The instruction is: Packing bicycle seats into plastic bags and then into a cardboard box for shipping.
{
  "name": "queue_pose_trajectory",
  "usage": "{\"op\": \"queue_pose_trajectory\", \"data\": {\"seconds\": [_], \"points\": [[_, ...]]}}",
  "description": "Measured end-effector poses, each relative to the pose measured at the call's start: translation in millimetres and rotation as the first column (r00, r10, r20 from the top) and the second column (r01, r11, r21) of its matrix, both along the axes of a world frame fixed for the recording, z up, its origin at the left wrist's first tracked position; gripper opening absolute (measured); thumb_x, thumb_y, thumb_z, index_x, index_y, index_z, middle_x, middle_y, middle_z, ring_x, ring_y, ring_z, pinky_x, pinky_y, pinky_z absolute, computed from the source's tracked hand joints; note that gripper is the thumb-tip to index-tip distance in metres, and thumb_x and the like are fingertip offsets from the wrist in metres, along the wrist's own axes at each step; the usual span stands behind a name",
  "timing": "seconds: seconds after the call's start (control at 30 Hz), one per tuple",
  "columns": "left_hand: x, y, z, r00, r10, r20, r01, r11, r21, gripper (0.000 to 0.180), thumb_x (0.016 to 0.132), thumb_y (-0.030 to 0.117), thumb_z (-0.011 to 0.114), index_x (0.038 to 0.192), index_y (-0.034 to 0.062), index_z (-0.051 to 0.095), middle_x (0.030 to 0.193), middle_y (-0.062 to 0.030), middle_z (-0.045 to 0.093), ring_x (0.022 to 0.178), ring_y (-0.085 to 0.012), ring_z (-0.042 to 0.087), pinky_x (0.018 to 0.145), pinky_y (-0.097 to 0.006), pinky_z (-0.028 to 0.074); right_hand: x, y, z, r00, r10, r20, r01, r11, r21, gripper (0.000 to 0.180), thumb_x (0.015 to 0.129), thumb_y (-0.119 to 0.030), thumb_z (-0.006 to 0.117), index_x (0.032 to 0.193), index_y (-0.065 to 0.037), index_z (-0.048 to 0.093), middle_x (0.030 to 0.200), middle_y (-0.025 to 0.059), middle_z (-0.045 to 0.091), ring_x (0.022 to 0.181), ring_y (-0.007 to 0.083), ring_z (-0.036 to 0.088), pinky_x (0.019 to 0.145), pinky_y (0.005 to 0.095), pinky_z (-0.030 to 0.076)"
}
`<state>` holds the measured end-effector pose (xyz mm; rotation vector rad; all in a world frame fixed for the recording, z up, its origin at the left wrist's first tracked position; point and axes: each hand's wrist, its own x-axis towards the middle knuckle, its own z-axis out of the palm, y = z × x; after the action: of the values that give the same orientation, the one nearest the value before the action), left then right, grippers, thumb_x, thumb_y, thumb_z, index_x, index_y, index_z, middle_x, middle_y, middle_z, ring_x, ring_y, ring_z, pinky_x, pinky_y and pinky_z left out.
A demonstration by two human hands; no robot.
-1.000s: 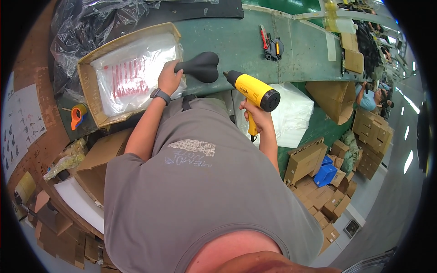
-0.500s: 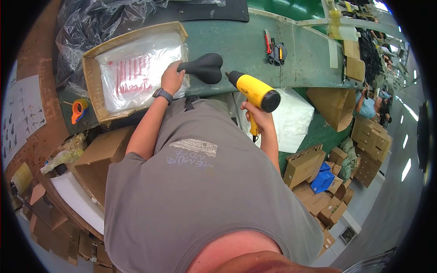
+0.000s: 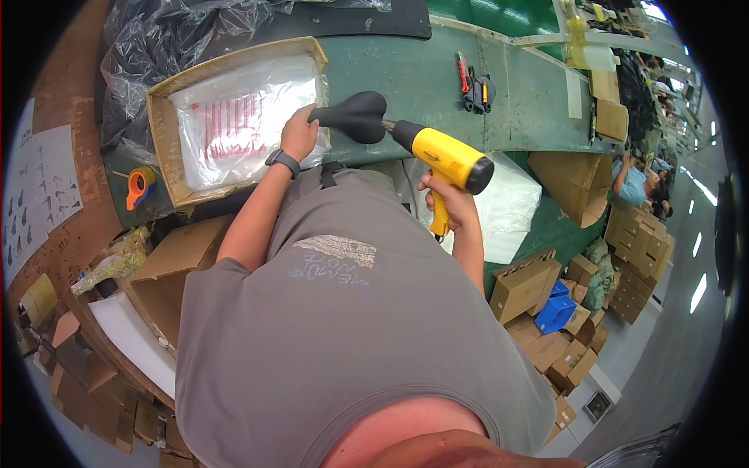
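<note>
A black bicycle saddle [image 3: 360, 116] is held by its narrow nose in my left hand [image 3: 299, 134], whose fingers are closed round it. The saddle's wide end points right, over the green bench. My right hand [image 3: 453, 201] grips the handle of a yellow heat gun [image 3: 443, 156] with black ends. Its metal nozzle points left at the wide end of the saddle, very near it; whether they touch I cannot tell. Under and beside my left hand lies a shallow cardboard box [image 3: 160, 140] holding clear plastic bags [image 3: 234, 117] with red print.
An orange and blue tape dispenser [image 3: 140, 187] lies left of the box. On the green bench [image 3: 398, 70] are a red cutter [image 3: 464, 74] and a small dark tool [image 3: 480, 93]. White wrapped packing [image 3: 503, 207] lies right of my right hand. Black plastic sheeting [image 3: 156, 62] covers the far left.
The heat gun has shifted slightly right and down and turned a little, its nozzle now closer to the saddle in view. The saddle has barely moved, and both grips are unchanged.
</note>
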<state>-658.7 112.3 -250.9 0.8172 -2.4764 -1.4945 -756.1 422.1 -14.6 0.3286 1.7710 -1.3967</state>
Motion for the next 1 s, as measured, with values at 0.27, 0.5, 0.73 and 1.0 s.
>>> {"op": "queue_pose_trajectory", "data": {"seconds": [0.27,0.5,0.73,1.0], "points": [[0,-3,0,1.0,-0.019,-0.01,0.019,1.0,0.004,0.042,0.093,0.011,0.067,0.134,0.0021,0.065,0.13,-0.0226,0.068,0.12,-0.0407,0.064,0.104,-0.045,0.051,3,3,-6,0.998,0.033,-0.049,-0.029,0.997,0.077,0.019,0.09,-0.011,0.076,0.103,-0.003,0.065,0.085,0.01,0.071,0.055,0.0124,0.058,0.049,0.0273,0.046],[-1,-3,0,1.0,-0.02,0.0,0.02,1.0,0.009,0.042,0.093,0.01,0.067,0.134,0.0017,0.065,0.13,-0.0229,0.068,0.12,-0.0408,0.064,0.104,-0.044,0.051,3,2,-4,0.997,-0.025,0.068,0.026,1.0,-0.01,0.019,0.09,-0.01,0.076,0.103,-0.003,0.065,0.083,0.0086,0.07,0.055,0.012,0.058,0.049,0.0274,0.046],[-1,-5,-3,1.0,-0.024,-0.005,0.024,1.0,0.003,0.041,0.093,0.01,0.067,0.133,0.0017,0.066,0.13,-0.0228,0.068,0.119,-0.041,0.065,0.104,-0.044,0.051,8,-3,-6,1.0,0.009,-0.004,-0.009,0.999,0.042,0.02,0.089,-0.011,0.076,0.103,-0.003,0.065,0.083,0.0081,0.07,0.054,0.0122,0.058,0.049,0.0278,0.046],[1,-6,-2,0.999,-0.023,-0.023,0.024,0.999,0.034,0.041,0.093,0.01,0.067,0.133,0.0014,0.066,0.13,-0.0227,0.068,0.12,-0.0407,0.065,0.104,-0.044,0.051,-5,6,-19,0.999,-0.051,0.007,0.05,0.998,0.037,0.019,0.089,-0.014,0.076,0.102,-0.005,0.065,0.084,0.0083,0.069,0.054,0.0127,0.058,0.05,0.0277,0.046]]}}
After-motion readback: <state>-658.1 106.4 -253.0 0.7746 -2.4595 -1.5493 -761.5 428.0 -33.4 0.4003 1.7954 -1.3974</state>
